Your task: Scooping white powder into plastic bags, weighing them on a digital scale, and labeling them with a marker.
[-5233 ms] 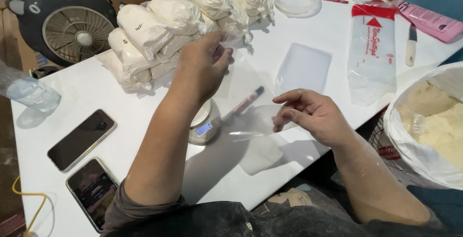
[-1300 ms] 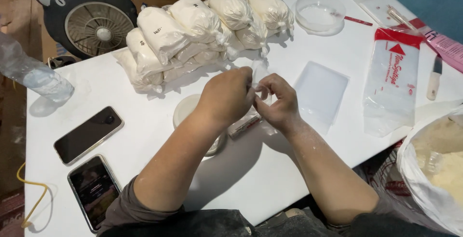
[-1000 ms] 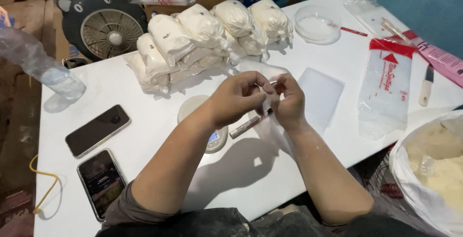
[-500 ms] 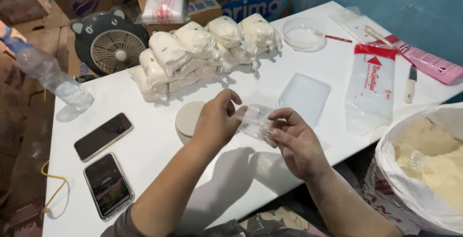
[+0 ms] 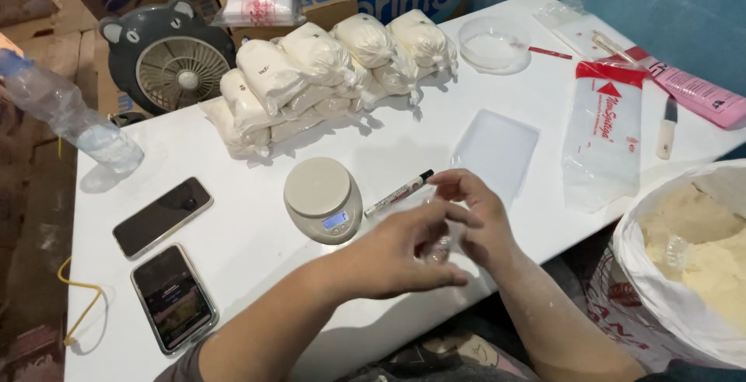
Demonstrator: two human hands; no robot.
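Low in the middle, the left hand (image 5: 404,254) and right hand (image 5: 478,219) pinch a small clear plastic bag (image 5: 437,248) between closed fingers. Just left sits a round scale (image 5: 321,198); white filled bags (image 5: 326,67) are stacked at upper centre, and a red-topped packet (image 5: 604,129) lies at right.

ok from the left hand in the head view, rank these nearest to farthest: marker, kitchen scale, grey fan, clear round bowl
1. marker, just beyond the left hand.
2. kitchen scale, a little further to the left.
3. clear round bowl, far side, to the right.
4. grey fan, far left corner.
The bowl and fan are close to call.
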